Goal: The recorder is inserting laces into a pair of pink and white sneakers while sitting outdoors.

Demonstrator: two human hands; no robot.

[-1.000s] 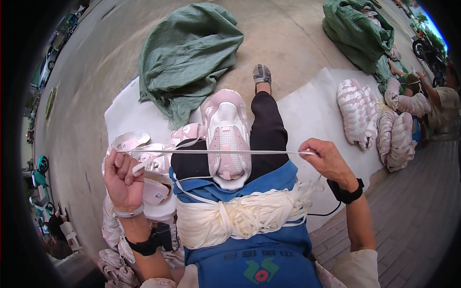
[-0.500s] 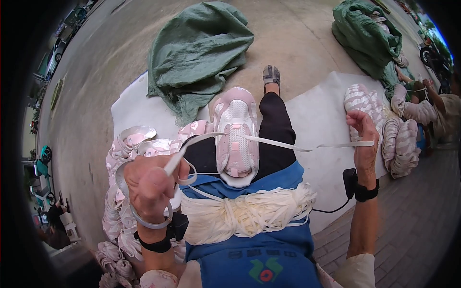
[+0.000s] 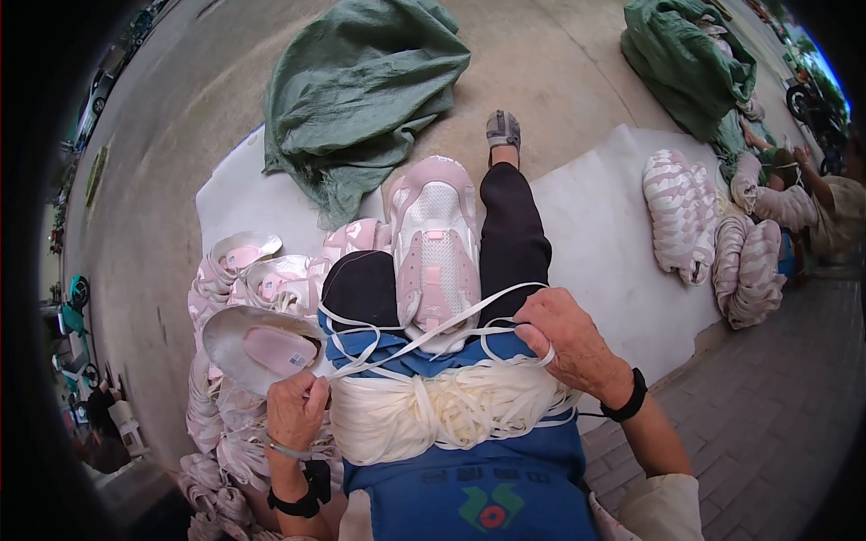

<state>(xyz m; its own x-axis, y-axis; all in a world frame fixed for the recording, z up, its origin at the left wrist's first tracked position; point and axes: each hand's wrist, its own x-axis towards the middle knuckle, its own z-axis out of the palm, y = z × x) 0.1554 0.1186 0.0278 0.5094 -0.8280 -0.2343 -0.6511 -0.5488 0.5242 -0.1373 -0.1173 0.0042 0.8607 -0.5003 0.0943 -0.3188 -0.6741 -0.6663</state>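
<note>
A white shoelace (image 3: 422, 340) runs slack across my lap, with several loops hanging from it. At its left part my left hand (image 3: 296, 408) pinches the lace near the bundle's upper left corner. My right hand (image 3: 570, 343) is closed on the lace on the other side, fingers bent inward. Between my knees lies a pink and white shoe upper (image 3: 437, 243), its lace holes bare, toe pointing away from me. A thick tied bundle of cream laces (image 3: 451, 406) rests on my blue apron (image 3: 469, 478).
Several pink and white shoe uppers (image 3: 262, 352) are heaped at my left, one showing its insole. Strung stacks of uppers (image 3: 678, 216) lie on white sheeting (image 3: 604, 234) at right. Green sacks (image 3: 361, 99) stand ahead. Another person (image 3: 830, 207) sits far right.
Both hands have come down toward my lap, the right one moving inward from far right. The lace, stretched across the shoe before, now hangs slack in loops.
</note>
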